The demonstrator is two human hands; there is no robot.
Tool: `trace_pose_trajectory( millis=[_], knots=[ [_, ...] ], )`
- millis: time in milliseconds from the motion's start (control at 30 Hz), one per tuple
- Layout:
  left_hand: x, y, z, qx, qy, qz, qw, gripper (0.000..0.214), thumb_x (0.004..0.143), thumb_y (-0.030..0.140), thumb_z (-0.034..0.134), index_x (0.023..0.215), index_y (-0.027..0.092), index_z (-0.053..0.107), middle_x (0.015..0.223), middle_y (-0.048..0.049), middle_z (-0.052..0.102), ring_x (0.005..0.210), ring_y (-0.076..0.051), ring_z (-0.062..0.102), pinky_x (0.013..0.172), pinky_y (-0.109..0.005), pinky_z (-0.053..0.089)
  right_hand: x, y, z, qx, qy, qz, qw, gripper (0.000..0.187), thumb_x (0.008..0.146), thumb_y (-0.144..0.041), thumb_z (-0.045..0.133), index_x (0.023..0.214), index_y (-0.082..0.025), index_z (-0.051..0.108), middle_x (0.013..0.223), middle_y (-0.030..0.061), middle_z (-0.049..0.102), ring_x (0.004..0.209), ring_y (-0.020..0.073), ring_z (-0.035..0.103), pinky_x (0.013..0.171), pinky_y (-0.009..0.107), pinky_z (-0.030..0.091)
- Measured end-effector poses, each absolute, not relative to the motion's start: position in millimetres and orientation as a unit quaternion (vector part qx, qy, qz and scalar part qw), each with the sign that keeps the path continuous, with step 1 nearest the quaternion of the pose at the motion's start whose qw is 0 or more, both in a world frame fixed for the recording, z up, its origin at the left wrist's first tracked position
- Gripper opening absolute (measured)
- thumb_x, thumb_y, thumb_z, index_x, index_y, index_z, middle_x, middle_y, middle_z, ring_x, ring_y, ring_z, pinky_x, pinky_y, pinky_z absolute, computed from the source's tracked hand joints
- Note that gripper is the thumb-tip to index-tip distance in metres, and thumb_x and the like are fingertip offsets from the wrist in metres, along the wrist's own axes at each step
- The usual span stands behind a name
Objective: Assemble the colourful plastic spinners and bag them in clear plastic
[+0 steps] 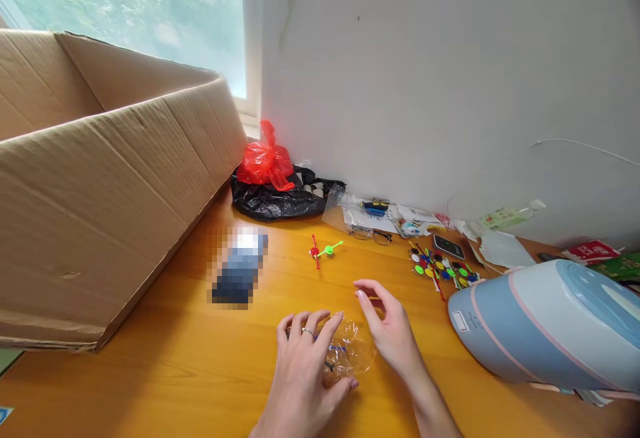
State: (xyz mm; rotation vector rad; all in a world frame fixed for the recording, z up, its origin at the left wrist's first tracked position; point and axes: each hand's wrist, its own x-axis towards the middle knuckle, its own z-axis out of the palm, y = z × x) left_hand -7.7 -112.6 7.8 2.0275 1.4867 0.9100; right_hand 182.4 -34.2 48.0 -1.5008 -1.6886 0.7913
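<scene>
Bright primaries over honey brown

The smooth wooden tabletop (pixel 185 371) is honey-orange with faint darker grain. The crumpled clear plastic bag (pixel 359 357) is colourless with white glints, a slim blue plastic piece (pixel 337 347) showing through. Of two small plastic arrow spinners, one is red (pixel 315 252), the other lime green (pixel 329 251). The cluster of little plastic discs and arrows (pixel 443 268) mixes white, red, yellow, blue, green and black. The knotted thin plastic bag (pixel 265 163) is translucent red; the crumpled plastic bag under it (pixel 265 206), glossy black. Pink stripes edge the rounded plastic appliance's blue-grey bands (pixel 530 331).
</scene>
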Motion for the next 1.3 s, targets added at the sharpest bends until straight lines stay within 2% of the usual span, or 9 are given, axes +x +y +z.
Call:
trace_pose_trajectory(
  millis=[167,267,400,533,733,933,1000,1167,1300],
  knots=[
    [-5,-111,-1,0.743,0.530,0.350,0.212,0.088,0.071,0.032,0.088,0.152,0.033,0.053,0.144,-0.0092,0.065,0.124,-0.041,0.059,0.108,-0.062,0.038,153,17,51,-0.457,-0.822,0.240,0.239,0.040,0.108,-0.027,0.051,0.144,-0.031,0.066,0.142,0.0096,0.065,0.133,0.0270,0.060,0.119,0.047,0.046],
    [-3,-112,-7,0.739,0.529,0.360,0.210,0.089,0.070,0.032,0.088,0.152,0.034,0.052,0.145,-0.0096,0.065,0.125,-0.041,0.058,0.109,-0.063,0.037,134,35,40,-0.429,-0.859,0.193,0.200,0.036,0.105,-0.024,0.058,0.138,-0.030,0.070,0.156,0.0094,0.056,0.144,0.0313,0.048,0.123,0.053,0.040],
    [-2,-112,-22,0.732,0.531,0.377,0.199,0.101,0.064,0.043,0.094,0.154,0.035,0.050,0.145,-0.0106,0.065,0.125,-0.043,0.058,0.110,-0.064,0.035,132,36,24,-0.424,-0.849,0.195,0.247,0.026,0.106,-0.017,0.053,0.114,-0.026,0.076,0.126,0.0094,0.071,0.122,0.0277,0.061,0.110,0.047,0.051],
    [-2,-111,-35,0.727,0.538,0.384,0.185,0.110,0.054,0.057,0.097,0.152,0.035,0.053,0.141,-0.0108,0.068,0.124,-0.045,0.059,0.109,-0.062,0.036,155,26,19,-0.443,-0.816,0.241,0.283,0.027,0.107,-0.018,0.049,0.100,-0.024,0.075,0.103,0.0080,0.074,0.102,0.0259,0.066,0.095,0.041,0.055],
    [-4,-113,-33,0.735,0.550,0.360,0.167,0.104,0.062,0.060,0.093,0.154,0.033,0.054,0.146,-0.0103,0.066,0.129,-0.042,0.058,0.110,-0.055,0.036,181,12,12,-0.478,-0.762,0.267,0.344,0.025,0.105,-0.021,0.055,0.104,-0.024,0.079,0.107,0.0085,0.077,0.103,0.0255,0.070,0.096,0.039,0.055],
    [-1,-113,-33,0.738,0.571,0.337,0.125,0.094,0.067,0.069,0.088,0.149,0.033,0.061,0.143,-0.0096,0.069,0.128,-0.041,0.059,0.110,-0.056,0.034,185,5,2,-0.495,-0.710,0.311,0.393,0.020,0.104,-0.027,0.062,0.106,-0.025,0.082,0.111,0.0094,0.079,0.106,0.0261,0.072,0.099,0.040,0.056],
    [1,-112,-35,0.740,0.577,0.329,0.112,0.086,0.073,0.067,0.085,0.150,0.034,0.061,0.143,-0.0089,0.070,0.128,-0.041,0.059,0.110,-0.056,0.035,187,6,-1,-0.501,-0.681,0.343,0.409,0.019,0.103,-0.031,0.064,0.106,-0.024,0.082,0.111,0.0097,0.079,0.107,0.0267,0.072,0.100,0.041,0.055],
    [3,-113,-39,0.738,0.597,0.301,0.095,0.068,0.083,0.040,0.085,0.147,0.039,0.063,0.142,-0.0048,0.071,0.126,-0.037,0.061,0.109,-0.053,0.037,194,11,-4,-0.524,-0.613,0.395,0.440,0.024,0.102,-0.040,0.067,0.109,-0.022,0.082,0.114,0.0107,0.079,0.111,0.0281,0.072,0.104,0.042,0.052],
    [2,-114,-36,0.739,0.588,0.309,0.108,0.075,0.080,0.050,0.086,0.149,0.036,0.062,0.144,-0.0068,0.069,0.128,-0.039,0.059,0.113,-0.056,0.034,196,13,1,-0.540,-0.553,0.435,0.463,0.029,0.097,-0.046,0.073,0.109,-0.021,0.083,0.115,0.0112,0.079,0.113,0.0282,0.070,0.105,0.040,0.052]
  ],
)
